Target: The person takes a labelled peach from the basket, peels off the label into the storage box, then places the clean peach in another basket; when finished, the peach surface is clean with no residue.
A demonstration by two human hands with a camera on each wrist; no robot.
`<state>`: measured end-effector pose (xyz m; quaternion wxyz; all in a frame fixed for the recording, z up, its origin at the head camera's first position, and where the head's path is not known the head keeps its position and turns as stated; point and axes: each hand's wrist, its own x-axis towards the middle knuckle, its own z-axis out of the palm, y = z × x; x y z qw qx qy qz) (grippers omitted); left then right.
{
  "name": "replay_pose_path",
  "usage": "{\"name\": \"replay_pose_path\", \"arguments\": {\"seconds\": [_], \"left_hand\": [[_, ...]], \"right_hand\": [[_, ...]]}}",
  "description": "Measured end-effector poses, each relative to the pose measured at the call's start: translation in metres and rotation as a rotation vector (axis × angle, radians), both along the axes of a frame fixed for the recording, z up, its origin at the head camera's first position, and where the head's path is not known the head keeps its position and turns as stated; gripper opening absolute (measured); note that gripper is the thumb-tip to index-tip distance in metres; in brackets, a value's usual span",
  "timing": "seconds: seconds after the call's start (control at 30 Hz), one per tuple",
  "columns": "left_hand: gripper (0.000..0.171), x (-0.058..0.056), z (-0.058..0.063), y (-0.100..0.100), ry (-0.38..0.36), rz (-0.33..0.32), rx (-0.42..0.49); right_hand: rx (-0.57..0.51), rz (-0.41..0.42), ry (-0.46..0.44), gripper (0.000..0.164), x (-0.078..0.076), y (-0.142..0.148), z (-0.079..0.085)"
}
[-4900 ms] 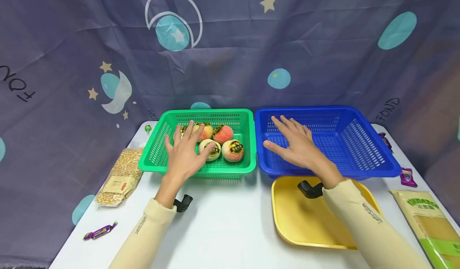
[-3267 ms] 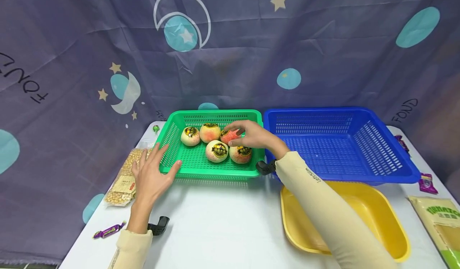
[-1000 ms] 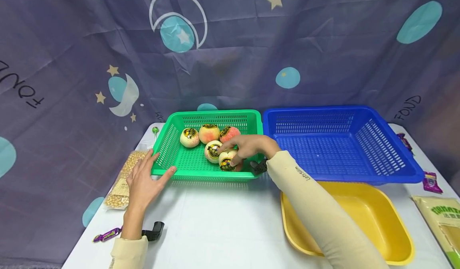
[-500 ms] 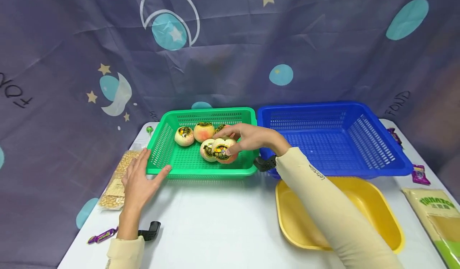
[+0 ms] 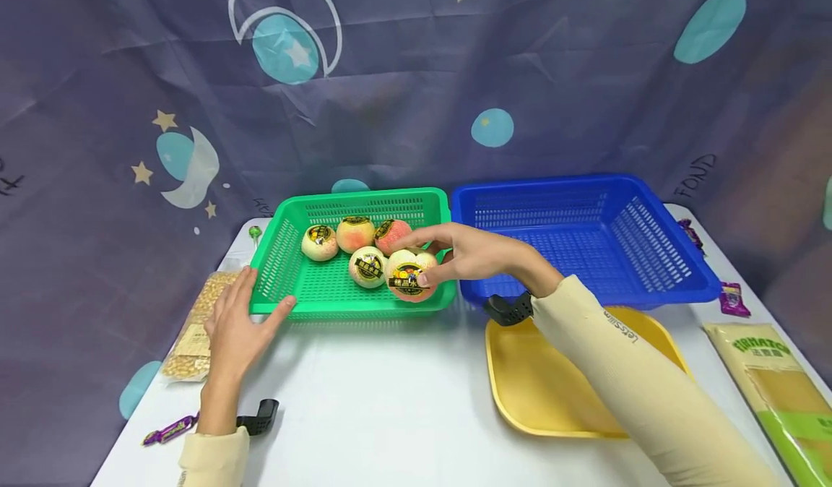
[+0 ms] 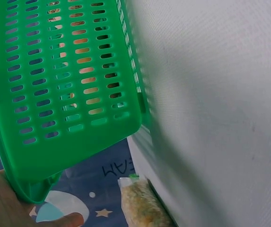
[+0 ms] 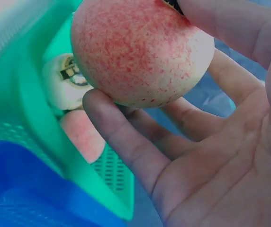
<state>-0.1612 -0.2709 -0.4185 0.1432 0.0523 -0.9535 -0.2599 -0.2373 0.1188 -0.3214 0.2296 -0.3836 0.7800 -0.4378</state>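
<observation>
Left hand (image 5: 237,324) splayed at green basket (image 5: 338,309), eight o'clock; right hand (image 5: 484,252) pinched peach (image 5: 401,277): seemingly a lift, needing height next.

Head view forward-down, wrist views close — seemingly tilted, green basket (image 5: 325,285) shared

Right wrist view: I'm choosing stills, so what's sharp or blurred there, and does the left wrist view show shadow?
Right wrist: speckles on the held fruit look fairly crisp, the green basket behind softer; left wrist: a soft shadow lies on the white table beside that basket.
</observation>
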Motion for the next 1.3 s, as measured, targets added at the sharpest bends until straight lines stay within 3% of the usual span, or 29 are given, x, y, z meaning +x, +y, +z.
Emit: {"name": "replay_pose_path", "arguments": {"seconds": [0.17,0.47,0.63,0.7,0.83,0.97,1.13,1.3], "left_hand": [[0.091,0.000,0.002,0.001,0.008,-0.010,0.003],[0.092,0.002,0.008,0.000,0.009,-0.011,0.017],[0.083,0.003,0.016,0.011,0.098,-0.042,0.022],[0.076,0.003,0.020,0.019,0.165,-0.087,0.024],[0.062,0.004,0.026,0.040,0.302,-0.239,0.024],[0.055,0.008,0.032,0.058,0.360,-0.408,0.012],[0.048,0.020,0.037,0.075,0.298,-0.566,0.000],[0.041,0.034,0.037,0.087,0.126,-0.700,0.044]], "right_hand": [[-0.002,0.004,-0.047,0.056,0.017,0.007,-0.001],[-0.010,0.103,-0.107,0.056,0.042,0.009,-0.004],[0.012,0.162,-0.101,0.056,0.054,0.008,-0.013],[0.042,0.182,-0.102,0.056,0.059,0.006,-0.019],[0.146,0.201,-0.076,0.055,0.066,0.001,-0.034],[0.252,0.174,-0.049,0.053,0.069,-0.003,-0.049],[0.296,0.139,-0.085,0.053,0.070,-0.002,-0.061],[0.296,0.145,-0.107,0.053,0.070,-0.001,-0.068]]}}
